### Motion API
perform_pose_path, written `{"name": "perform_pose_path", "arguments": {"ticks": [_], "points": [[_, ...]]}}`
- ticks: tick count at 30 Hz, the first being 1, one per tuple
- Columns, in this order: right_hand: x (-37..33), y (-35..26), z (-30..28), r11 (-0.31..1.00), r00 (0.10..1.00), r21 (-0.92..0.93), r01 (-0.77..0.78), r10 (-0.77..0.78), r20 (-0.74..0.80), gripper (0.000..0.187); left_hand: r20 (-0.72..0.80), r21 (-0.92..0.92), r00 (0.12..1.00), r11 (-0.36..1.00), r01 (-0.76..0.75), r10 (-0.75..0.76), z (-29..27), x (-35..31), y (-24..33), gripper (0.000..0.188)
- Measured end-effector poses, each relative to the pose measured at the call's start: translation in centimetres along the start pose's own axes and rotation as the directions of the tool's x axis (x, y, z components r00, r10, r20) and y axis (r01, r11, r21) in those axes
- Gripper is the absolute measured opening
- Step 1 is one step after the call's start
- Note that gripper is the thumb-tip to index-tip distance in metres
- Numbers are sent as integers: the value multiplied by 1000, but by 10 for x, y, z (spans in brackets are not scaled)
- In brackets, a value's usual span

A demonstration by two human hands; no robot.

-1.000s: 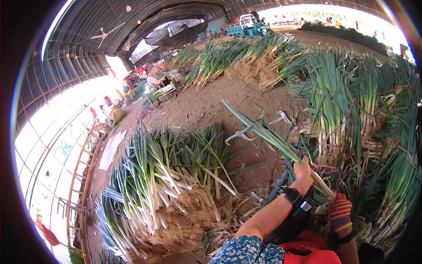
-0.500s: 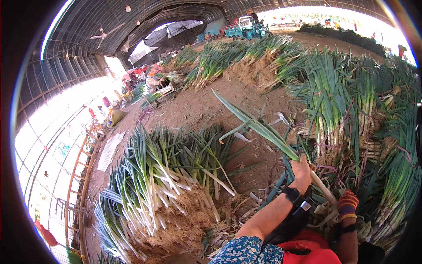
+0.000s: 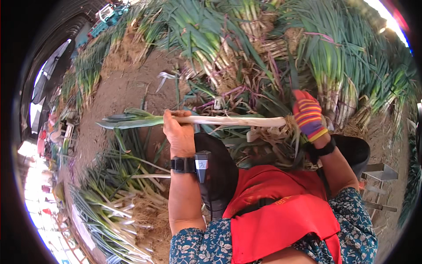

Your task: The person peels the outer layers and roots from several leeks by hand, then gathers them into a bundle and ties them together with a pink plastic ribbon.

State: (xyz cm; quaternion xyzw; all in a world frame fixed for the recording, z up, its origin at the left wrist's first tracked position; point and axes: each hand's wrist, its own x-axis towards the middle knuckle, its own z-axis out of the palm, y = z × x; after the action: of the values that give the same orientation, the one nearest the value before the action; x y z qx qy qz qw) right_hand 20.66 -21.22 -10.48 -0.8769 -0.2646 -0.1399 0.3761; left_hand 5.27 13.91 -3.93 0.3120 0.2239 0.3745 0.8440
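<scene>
A long green onion point(image 3: 237, 120) lies almost level across in front of me, its green leaves to the left and its roots to the right. My bare left hand point(image 3: 178, 130) is closed round the stalk where the white turns green. My right hand point(image 3: 309, 115), in a striped knit glove, is beside the root end with its fingers curled. What those fingers hold, if anything, is hidden. Under the stalk lies a litter of loose leaves and peeled skins point(image 3: 263, 143).
A pile of loose green onions point(image 3: 114, 211) with roots lies at the lower left. Tied bundles point(image 3: 327, 66) stand ahead and to the right. Bare soil point(image 3: 125, 94) shows at the left. A metal-bladed tool point(image 3: 380, 172) is by my right knee.
My view has swung right and down. The green onion has gone from slanting to nearly level. My right hand has come up from low beside the root end to the far side of my lap.
</scene>
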Motion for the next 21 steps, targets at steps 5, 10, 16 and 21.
{"name": "perform_pose_path", "arguments": {"ticks": [5,10,16,21], "points": [[-1,-144,-4,842,843,-33,538,-538,16,49,48,-42,999,999,12,-10,17,-11,-20,20],[-14,-141,32,901,878,62,430,-433,201,33,137,-171,989,982,80,-56,28,-22,-17,26],[-16,-150,45,810,813,-96,578,-562,154,27,148,-150,986,984,98,-75,19,-14,-7,30],[-15,-140,60,888,874,6,460,-454,171,14,97,-92,990,990,111,-102,20,-15,-9,32]]}}
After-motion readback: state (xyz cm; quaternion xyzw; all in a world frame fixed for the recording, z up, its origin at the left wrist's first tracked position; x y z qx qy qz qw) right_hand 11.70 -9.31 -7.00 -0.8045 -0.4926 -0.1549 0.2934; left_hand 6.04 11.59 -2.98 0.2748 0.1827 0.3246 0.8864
